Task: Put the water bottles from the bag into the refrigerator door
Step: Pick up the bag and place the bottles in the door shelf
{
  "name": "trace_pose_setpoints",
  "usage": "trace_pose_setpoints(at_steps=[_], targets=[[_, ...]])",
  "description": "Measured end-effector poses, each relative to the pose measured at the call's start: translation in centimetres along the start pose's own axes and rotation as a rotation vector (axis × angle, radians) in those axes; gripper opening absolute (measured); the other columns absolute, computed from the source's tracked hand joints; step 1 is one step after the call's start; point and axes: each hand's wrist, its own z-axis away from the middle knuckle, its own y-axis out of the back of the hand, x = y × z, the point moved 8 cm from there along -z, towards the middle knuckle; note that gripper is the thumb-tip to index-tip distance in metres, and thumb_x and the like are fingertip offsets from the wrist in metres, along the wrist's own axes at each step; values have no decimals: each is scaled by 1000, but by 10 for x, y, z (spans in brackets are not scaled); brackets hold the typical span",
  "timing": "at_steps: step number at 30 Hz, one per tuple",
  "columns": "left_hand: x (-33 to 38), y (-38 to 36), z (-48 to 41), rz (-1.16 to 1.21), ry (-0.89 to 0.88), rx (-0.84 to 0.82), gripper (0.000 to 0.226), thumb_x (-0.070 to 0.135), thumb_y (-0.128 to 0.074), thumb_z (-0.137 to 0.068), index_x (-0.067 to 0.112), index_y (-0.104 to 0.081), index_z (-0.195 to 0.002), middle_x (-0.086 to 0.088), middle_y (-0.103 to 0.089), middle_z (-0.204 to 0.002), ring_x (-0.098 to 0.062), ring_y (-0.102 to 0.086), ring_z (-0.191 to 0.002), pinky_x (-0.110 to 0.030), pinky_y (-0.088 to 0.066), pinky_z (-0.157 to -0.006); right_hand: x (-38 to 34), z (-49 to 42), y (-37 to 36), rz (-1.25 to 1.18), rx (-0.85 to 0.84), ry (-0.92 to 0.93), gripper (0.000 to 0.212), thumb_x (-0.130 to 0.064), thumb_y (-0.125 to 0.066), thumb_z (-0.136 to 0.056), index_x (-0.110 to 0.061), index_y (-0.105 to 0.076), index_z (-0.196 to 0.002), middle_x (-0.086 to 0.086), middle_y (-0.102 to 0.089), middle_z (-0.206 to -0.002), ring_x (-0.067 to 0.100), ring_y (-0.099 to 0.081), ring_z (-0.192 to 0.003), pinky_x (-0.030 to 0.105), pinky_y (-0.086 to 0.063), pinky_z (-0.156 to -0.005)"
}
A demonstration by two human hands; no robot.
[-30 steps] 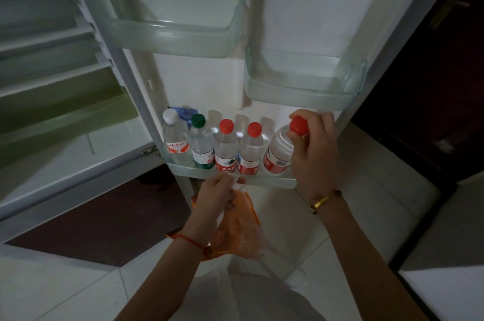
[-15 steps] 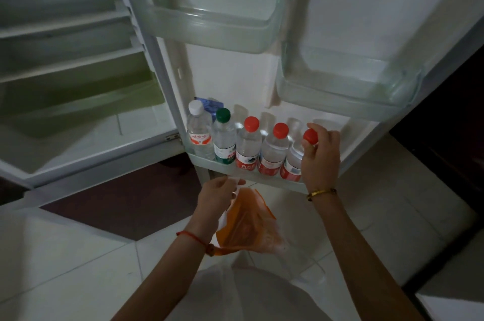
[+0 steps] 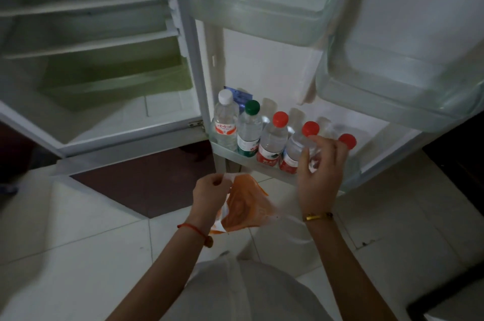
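Several water bottles stand in a row on the bottom shelf [image 3: 235, 157] of the open refrigerator door: a white-capped bottle [image 3: 224, 121], a green-capped bottle [image 3: 248, 129], then red-capped bottles [image 3: 273, 137]. The rightmost red cap [image 3: 347, 141] shows just behind my right hand [image 3: 318, 179]. That hand hovers in front of the shelf with fingers spread and nothing in it. Lower down, my left hand [image 3: 210, 193] pinches the top of an orange and clear plastic bag [image 3: 243, 205] that hangs limp.
Two clear door bins [image 3: 262, 14] [image 3: 392, 100] hang above the bottle shelf. The fridge body with bare shelves [image 3: 91, 40] is open at left. White floor tiles and a dark red patch [image 3: 146, 184] lie below. A dark doorway is at far right.
My right hand has let go of the rightmost red-capped bottle and drawn back toward me with fingers spread. The view has shifted left and closer. My left hand still holds the bag.
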Motion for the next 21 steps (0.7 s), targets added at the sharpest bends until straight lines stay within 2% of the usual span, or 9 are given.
trace_pose_setpoints(at_steps=[2, 5, 9, 13, 17, 20, 21], targets=[[-9, 13, -3, -18, 15, 26, 22, 17, -61, -84, 9, -74, -100, -6, -72, -85, -24, -68, -84, -38, -57, -83, -10, 10, -16, -48, -90, 58, 12, -9, -59, -92, -5, -64, -102, 6, -56, -99, 16, -54, -78, 16, -46, -67], [-24, 35, -9, -48, 56, 64, 28, 22, -64, -79, 11, -73, -103, -9, -74, -92, -28, -70, -92, -46, -56, -90, -18, 25, -39, -77, -192, 102, 8, -7, -60, -91, -6, -65, -97, 4, -60, -91, 16, -54, -80, 23, -48, -71], [-48, 67, -15, -55, 102, 142, 24, 17, -61, -83, 10, -72, -104, -7, -74, -90, -24, -70, -87, -40, -57, -87, -28, 38, -63, -82, -290, 129, 7, -6, -60, -90, -7, -65, -95, 3, -62, -90, 13, -54, -83, 22, -46, -75], [-67, 103, -17, -66, 136, 229, 13, 14, -60, -85, 9, -72, -86, -10, -73, -81, -27, -70, -82, -44, -58, -86, -35, 51, -85, -82, -393, 116, 7, -7, -60, -89, -9, -64, -94, 0, -60, -92, 15, -54, -84, 24, -47, -75], [-80, 140, -18, -89, 153, 308, 18, 12, -59, -85, 7, -70, -72, -8, -67, -65, -25, -64, -70, -42, -57, -81, -45, 59, -104, -86, -464, 116, 7, -8, -59, -90, -10, -64, -96, 3, -61, -96, 13, -55, -87, 4, -39, -77], [-88, 164, -21, -103, 168, 356, 24, 16, -58, -86, 0, -69, -70, -19, -68, -72, -35, -66, -77, -43, -55, -78, -56, 62, -115, -100, -486, 147, 8, -6, -60, -89, -9, -64, -95, 4, -62, -93, 16, -55, -86, 5, -37, -76], [-88, 171, -20, -104, 173, 370, 23, 15, -59, -87, 1, -68, -72, -19, -67, -76, -34, -64, -79, -42, -53, -77, -60, 62, -118, -107, -491, 154, 8, -6, -60, -89, -9, -64, -95, 3, -62, -92, 16, -55, -86, 5, -37, -76]])
